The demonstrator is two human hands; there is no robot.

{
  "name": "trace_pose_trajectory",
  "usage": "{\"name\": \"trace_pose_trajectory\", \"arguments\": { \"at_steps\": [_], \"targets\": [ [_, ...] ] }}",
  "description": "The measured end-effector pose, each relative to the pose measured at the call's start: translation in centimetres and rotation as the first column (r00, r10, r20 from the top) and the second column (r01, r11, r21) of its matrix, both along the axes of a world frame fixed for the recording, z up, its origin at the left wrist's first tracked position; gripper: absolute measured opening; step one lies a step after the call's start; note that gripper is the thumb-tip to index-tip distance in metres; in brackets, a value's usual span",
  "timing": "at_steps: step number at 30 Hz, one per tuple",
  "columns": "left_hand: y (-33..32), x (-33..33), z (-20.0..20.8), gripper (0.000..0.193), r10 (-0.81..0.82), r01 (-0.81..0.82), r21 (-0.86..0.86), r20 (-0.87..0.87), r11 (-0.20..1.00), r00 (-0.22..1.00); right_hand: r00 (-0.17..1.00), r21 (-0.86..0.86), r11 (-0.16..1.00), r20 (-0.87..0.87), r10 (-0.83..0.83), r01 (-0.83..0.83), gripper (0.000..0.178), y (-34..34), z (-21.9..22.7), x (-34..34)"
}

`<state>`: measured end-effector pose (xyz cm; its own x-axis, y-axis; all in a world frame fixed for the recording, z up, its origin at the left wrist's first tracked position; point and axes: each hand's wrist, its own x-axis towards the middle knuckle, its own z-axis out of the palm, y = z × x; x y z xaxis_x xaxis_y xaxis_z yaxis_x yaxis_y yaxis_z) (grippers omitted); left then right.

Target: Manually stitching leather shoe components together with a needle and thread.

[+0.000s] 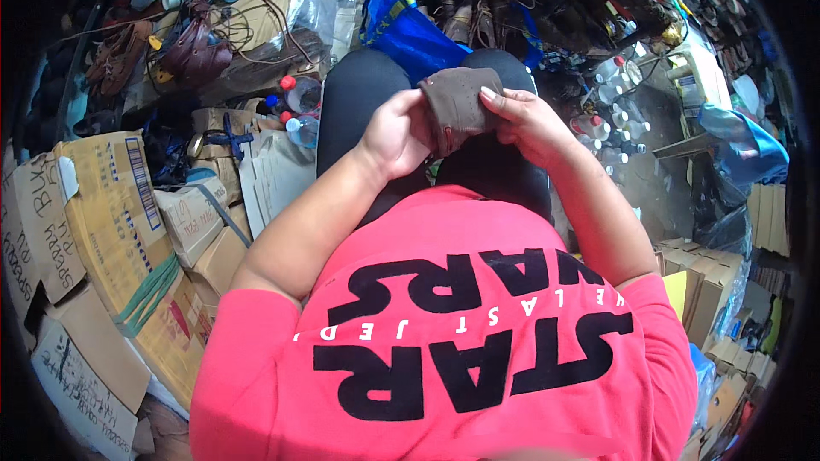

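Observation:
Over my lap, both hands hold a dark brown piece point(461, 102) that looks like leather, with small marks along it and reddish spots at its edges. My left hand point(400, 135) grips its left side, the fingers mostly hidden behind it. On the opposite side, my right hand point(531, 124) pinches the upper right corner, thumb on top. Whether the piece is folded or sewn into a shape, I cannot tell. My knees in dark trousers show on both sides of it.
A blue bag point(410, 30) with brown leather-like pieces stands beyond my knees. Plastic bottles point(611, 124) crowd the right; several more point(303, 111) stand left. Cardboard boxes point(115, 213) pile up at left. A dark reddish bundle point(195, 55) lies among cords at upper left.

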<state>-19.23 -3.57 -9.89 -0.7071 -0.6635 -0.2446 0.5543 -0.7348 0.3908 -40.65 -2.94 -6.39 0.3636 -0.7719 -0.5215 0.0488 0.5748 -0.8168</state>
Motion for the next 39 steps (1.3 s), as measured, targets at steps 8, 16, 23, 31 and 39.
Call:
{"name": "trace_pose_trajectory", "arguments": {
  "at_steps": [8, 16, 23, 31, 39],
  "targets": [
    [0.5, -0.6, -0.1, 0.051, 0.203, -0.181, -0.126, 0.187, 0.975, 0.961, 0.999, -0.073, 0.997, -0.034, -0.013, 0.01, 0.037, -0.1, 1.0, 0.5],
    [0.0, 0.8, -0.4, 0.055, 0.102, -0.104, 0.004, 0.126, 0.995, 0.987, 0.885, -0.343, 0.907, -0.462, 0.065, -0.246, 0.018, -0.4, 1.2, 0.3],
    [0.2, 0.5, -0.7, 0.055, 0.085, -0.081, -0.036, 0.144, 0.996, 0.986, 0.944, -0.359, 0.874, -0.15, 0.294, -0.329, 0.025, -3.0, -1.9, -0.5],
    [-0.1, 1.0, -1.4, 0.049, 0.075, -0.074, -0.01, 0.145, 0.997, 0.987, 0.916, -0.369, 0.839, -0.132, 0.379, -0.4, 0.028, -3.4, -1.3, 0.4],
    [0.0, 1.0, -0.7, 0.048, 0.049, -0.044, -0.032, 0.154, 0.999, 0.987, 0.936, -0.284, 0.905, 0.058, 0.347, -0.317, 0.024, -2.9, -2.0, 0.4]
  ]
}}
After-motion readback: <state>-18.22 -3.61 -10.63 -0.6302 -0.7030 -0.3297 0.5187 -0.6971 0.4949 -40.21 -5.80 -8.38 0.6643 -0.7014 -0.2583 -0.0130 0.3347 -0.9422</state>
